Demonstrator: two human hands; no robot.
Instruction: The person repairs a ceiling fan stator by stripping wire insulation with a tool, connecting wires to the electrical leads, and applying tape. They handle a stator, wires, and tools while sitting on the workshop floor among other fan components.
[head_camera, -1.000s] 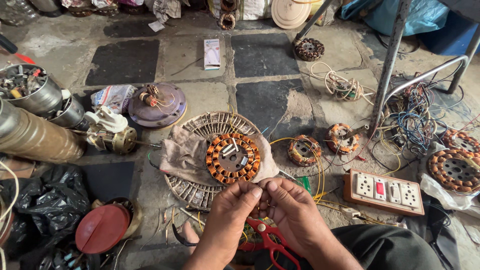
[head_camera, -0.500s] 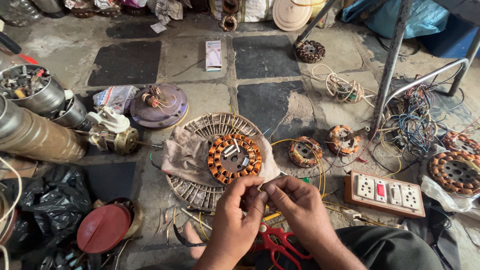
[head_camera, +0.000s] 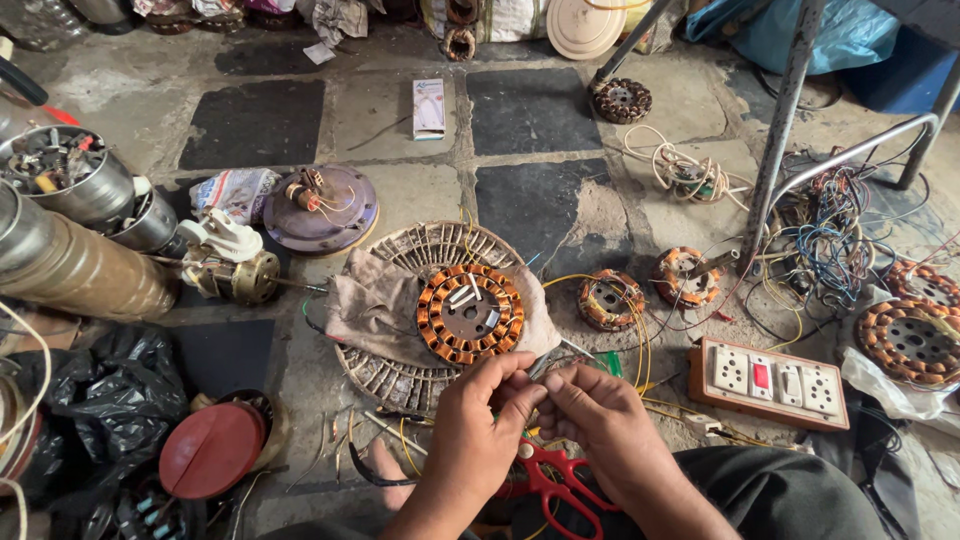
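A round stator with copper windings (head_camera: 470, 313) lies on a dirty cloth (head_camera: 370, 305) over a worn woven disc (head_camera: 400, 375) on the stone floor. Just in front of it my left hand (head_camera: 480, 420) and my right hand (head_camera: 595, 415) meet, fingertips pinched together on a thin wire end (head_camera: 540, 385) that leads from the stator. What exactly sits between the fingers is too small to make out. Red-handled scissors (head_camera: 555, 480) lie below my hands, by my knee.
Two smaller wound stators (head_camera: 610, 298) (head_camera: 685, 275) lie to the right, near a switch and socket board (head_camera: 770, 382). A tangle of wires (head_camera: 830, 240), a metal stand leg (head_camera: 785, 120), metal cans (head_camera: 70, 185), a small motor (head_camera: 235, 270), a purple fan cover (head_camera: 320, 208) and a red lid (head_camera: 212, 450) surround me.
My hands have stayed together in front of the stator, shifting slightly up and right while the fingers work the wire. Nothing else moved.
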